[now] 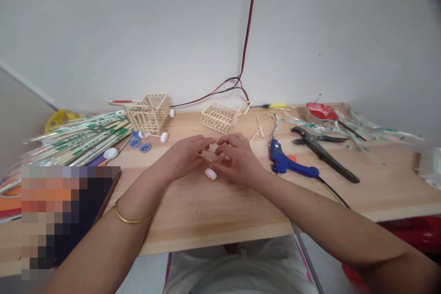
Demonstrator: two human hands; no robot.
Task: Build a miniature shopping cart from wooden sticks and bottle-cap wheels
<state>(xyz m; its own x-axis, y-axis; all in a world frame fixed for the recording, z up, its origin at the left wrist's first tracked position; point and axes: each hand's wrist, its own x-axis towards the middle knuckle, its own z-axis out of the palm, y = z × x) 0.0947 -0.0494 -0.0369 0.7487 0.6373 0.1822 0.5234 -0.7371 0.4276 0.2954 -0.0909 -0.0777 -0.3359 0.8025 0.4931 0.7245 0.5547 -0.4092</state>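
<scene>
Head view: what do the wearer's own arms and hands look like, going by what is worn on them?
The left hand and right hand are ungloved. No sleeve shows on the left forearm or the right forearm. A thin, gold-coloured bangle circles the left one near the wrist; the right has none in view.

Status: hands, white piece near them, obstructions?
Left hand and right hand close together, grip unclear. White piece beside right hand, contact unclear. Blue glue gun off right, not between hands.
</scene>
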